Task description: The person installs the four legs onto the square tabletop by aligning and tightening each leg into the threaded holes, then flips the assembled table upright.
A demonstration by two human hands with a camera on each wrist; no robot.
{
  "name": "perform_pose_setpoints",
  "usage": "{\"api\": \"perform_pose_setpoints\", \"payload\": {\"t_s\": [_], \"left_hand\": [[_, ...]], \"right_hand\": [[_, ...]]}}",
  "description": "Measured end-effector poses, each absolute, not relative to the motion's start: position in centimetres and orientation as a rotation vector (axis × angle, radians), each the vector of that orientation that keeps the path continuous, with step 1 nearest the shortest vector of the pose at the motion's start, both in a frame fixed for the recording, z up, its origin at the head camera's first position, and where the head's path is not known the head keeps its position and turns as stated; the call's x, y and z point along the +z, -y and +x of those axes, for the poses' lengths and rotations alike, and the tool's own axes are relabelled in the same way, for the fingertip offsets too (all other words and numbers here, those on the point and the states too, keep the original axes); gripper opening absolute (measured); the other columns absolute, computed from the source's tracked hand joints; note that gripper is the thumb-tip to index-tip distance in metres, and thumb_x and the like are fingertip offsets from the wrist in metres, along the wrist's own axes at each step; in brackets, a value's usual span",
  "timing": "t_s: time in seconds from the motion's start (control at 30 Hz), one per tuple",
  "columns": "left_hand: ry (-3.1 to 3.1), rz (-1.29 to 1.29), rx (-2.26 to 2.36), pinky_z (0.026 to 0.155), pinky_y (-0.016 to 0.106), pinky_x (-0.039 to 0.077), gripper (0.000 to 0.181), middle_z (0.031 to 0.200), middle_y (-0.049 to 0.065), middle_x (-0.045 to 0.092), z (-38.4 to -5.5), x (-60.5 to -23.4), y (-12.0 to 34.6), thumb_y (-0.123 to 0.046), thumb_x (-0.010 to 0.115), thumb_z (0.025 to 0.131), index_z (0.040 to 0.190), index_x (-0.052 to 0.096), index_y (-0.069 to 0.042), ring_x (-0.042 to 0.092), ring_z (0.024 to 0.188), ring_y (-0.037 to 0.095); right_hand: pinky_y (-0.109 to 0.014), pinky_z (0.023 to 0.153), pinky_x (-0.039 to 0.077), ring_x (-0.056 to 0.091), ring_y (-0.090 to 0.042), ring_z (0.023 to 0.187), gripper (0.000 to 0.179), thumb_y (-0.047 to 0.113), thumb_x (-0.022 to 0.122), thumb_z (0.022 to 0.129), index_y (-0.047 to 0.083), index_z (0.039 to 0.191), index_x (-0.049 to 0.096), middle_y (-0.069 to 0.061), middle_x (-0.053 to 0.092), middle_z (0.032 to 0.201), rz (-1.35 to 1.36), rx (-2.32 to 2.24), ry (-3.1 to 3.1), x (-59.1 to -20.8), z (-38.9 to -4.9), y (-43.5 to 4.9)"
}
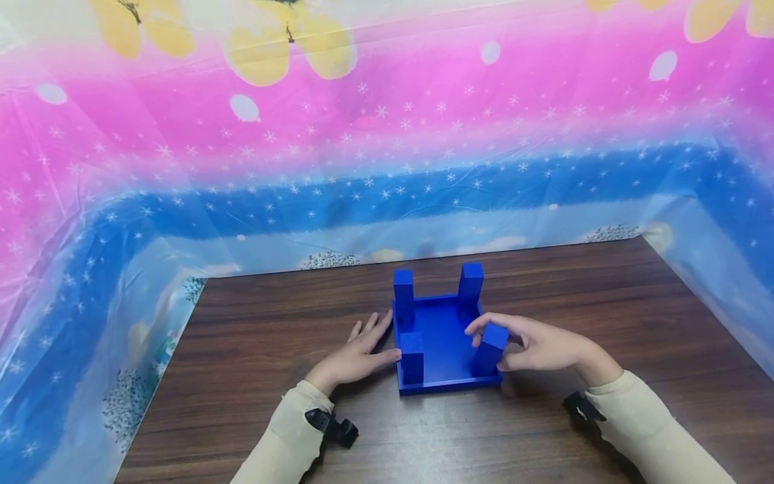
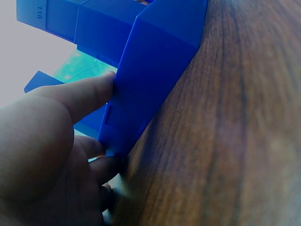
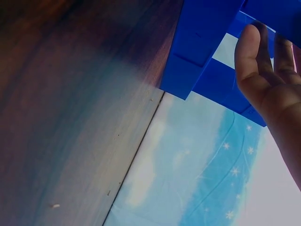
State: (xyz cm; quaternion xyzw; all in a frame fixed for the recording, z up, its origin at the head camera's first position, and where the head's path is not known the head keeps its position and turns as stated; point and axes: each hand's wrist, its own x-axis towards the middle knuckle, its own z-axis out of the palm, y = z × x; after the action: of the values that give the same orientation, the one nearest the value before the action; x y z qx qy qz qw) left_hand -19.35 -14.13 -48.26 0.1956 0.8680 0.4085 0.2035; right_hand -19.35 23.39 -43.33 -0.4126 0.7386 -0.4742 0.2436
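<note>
A blue square tray (image 1: 444, 343) with a low rim lies on the wooden table, a blue post standing at each corner. My left hand (image 1: 357, 356) rests along its left side, fingers extended; in the left wrist view the thumb (image 2: 94, 92) presses the tray's outer wall (image 2: 146, 75). The near left post (image 1: 412, 359) stands just inside that thumb. With my right hand (image 1: 541, 344) I hold the near right post (image 1: 491, 349), index finger reaching over its far side and thumb at its right. In the right wrist view, the curled fingers (image 3: 247, 49) are partly hidden behind blue parts.
Dark wood-grain table (image 1: 272, 309) surrounds the tray. A pink and blue patterned cloth (image 1: 375, 168) hangs behind and along both sides. Black wrist straps (image 1: 332, 427) sit over pale sleeves. The far posts (image 1: 404, 292) rise at the tray's back corners.
</note>
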Motion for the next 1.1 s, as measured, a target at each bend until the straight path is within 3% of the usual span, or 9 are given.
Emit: {"api": "perform_pose_setpoints", "payload": {"t_s": [0.27, 0.53, 0.77, 0.93, 1.1], "left_hand": [[-2.423, 0.530, 1.133, 0.124, 0.069, -0.002, 0.086, 0.177, 0.006, 0.010, -19.32, -48.40, 14.20, -0.055, 0.060, 0.104, 0.171, 0.016, -0.022, -0.014, 0.160, 0.037], [-2.424, 0.542, 1.134, 0.125, 0.067, -0.003, 0.087, 0.177, 0.005, 0.010, -19.42, -48.44, 14.18, -0.054, 0.060, 0.105, 0.171, 0.016, -0.020, -0.014, 0.161, 0.035], [-2.431, 0.553, 1.138, 0.125, 0.067, -0.002, 0.089, 0.177, 0.007, 0.012, -19.24, -48.32, 14.23, -0.056, 0.061, 0.103, 0.171, 0.017, -0.017, -0.011, 0.161, 0.037], [-2.429, 0.554, 1.131, 0.126, 0.063, -0.004, 0.087, 0.177, 0.003, 0.012, -19.31, -48.34, 14.20, -0.054, 0.060, 0.105, 0.171, 0.015, -0.019, -0.011, 0.162, 0.032], [-2.430, 0.541, 1.132, 0.125, 0.066, -0.004, 0.086, 0.177, 0.003, 0.012, -19.35, -48.34, 14.18, -0.053, 0.060, 0.105, 0.171, 0.016, -0.021, -0.013, 0.161, 0.033]], "right_hand": [[-0.031, 0.064, 0.059, 0.057, -0.006, 0.074, 0.052, -0.003, 0.069, 0.096, 0.007, 0.143, 0.051, -0.029, 0.054, 0.131, -1.110, -1.287, -2.037, -43.37, -19.38, -23.31], [-0.024, 0.053, 0.050, 0.040, -0.003, 0.052, 0.050, 0.004, 0.073, 0.097, 0.008, 0.142, 0.052, -0.031, 0.051, 0.138, -1.043, -1.284, -2.054, -43.25, -19.20, -23.33], [-0.023, 0.051, 0.045, 0.039, -0.004, 0.052, 0.052, 0.014, 0.077, 0.098, 0.002, 0.143, 0.051, -0.027, 0.047, 0.148, -0.968, -1.258, -2.092, -43.35, -19.11, -23.21], [-0.022, 0.048, 0.042, 0.036, -0.004, 0.051, 0.051, 0.016, 0.077, 0.098, 0.002, 0.141, 0.053, -0.032, 0.036, 0.158, -0.956, -1.246, -2.122, -43.51, -18.96, -23.18], [-0.021, 0.047, 0.041, 0.035, -0.002, 0.050, 0.048, 0.017, 0.077, 0.099, 0.005, 0.140, 0.054, -0.028, 0.043, 0.149, -0.953, -1.245, -2.140, -43.56, -18.93, -22.97]]}}
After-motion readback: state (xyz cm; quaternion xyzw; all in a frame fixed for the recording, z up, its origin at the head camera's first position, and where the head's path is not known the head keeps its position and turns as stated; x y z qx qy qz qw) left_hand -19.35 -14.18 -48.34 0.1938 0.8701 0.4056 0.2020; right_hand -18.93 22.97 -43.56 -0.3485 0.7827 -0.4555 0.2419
